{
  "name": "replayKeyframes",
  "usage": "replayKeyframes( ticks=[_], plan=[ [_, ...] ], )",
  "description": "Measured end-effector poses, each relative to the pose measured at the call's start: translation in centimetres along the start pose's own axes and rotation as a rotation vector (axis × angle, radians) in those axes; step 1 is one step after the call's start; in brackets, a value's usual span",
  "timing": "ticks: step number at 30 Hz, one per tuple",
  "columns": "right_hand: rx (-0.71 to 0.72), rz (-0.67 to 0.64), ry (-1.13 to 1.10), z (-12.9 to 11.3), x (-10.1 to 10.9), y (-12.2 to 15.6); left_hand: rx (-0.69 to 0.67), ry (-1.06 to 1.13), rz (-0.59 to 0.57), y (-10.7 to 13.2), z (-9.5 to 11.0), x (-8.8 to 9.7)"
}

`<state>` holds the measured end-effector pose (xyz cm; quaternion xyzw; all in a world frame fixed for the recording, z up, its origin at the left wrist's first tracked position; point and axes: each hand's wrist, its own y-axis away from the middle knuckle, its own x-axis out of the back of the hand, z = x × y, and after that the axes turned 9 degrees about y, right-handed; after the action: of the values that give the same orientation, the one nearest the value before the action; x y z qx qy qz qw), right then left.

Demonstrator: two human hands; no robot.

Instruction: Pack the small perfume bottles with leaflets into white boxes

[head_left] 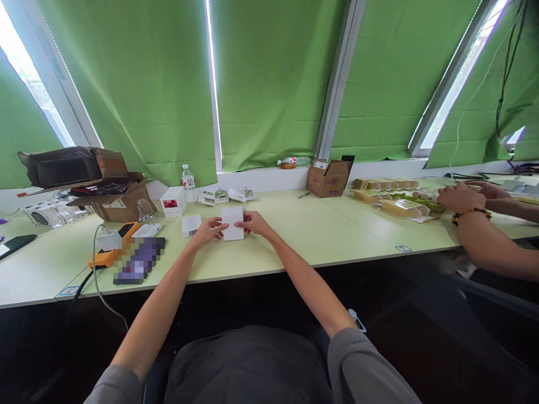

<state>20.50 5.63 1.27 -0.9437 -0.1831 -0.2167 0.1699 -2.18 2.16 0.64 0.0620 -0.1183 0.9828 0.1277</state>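
“One bare left hand [209, 230] and one bare right hand [254, 223] are doing what?”

“Both are pinching a white, flat rectangular piece [233, 224], thumbs on its near face, the left hand at its left edge, the right hand at its right.”

“Where are they holding it?”

“Over the pale yellow-green tabletop [295, 247]; I can't tell whether it's touching. Just beside the left hand, a small white barcoded box [190, 225] is lying.”

“And farther out?”

“A clear plastic bottle [188, 182] is standing beside a white box with a pink picture [172, 203]; an open brown cardboard carton [326, 180] is standing well rightward.”
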Motion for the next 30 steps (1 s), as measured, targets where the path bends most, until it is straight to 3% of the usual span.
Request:
replayKeyframes(
  ticks=[14, 19, 24, 27, 30],
  plan=[
    [-0.018, 0.000, 0.045, -0.3, 0.0, 0.1, 0.020, -0.036, 0.078, 0.2, 0.7, -0.6],
    [-0.028, 0.003, 0.054, -0.2, 0.1, 0.2, -0.127, -0.437, 0.387, 0.2, 0.4, -0.2],
    [-0.025, 0.005, 0.051, -0.1, 0.1, 0.2, -0.157, -0.676, 0.614, 0.1, -0.4, 0.7],
    [-0.033, 0.002, 0.050, 0.1, 0.1, 0.0, -0.088, -0.939, 0.717, 0.0, -1.4, 1.1],
    [-0.039, 0.011, 0.056, 0.1, 0.0, -0.1, 0.039, -1.096, 0.709, -0.1, -2.7, 1.4]
  ],
)
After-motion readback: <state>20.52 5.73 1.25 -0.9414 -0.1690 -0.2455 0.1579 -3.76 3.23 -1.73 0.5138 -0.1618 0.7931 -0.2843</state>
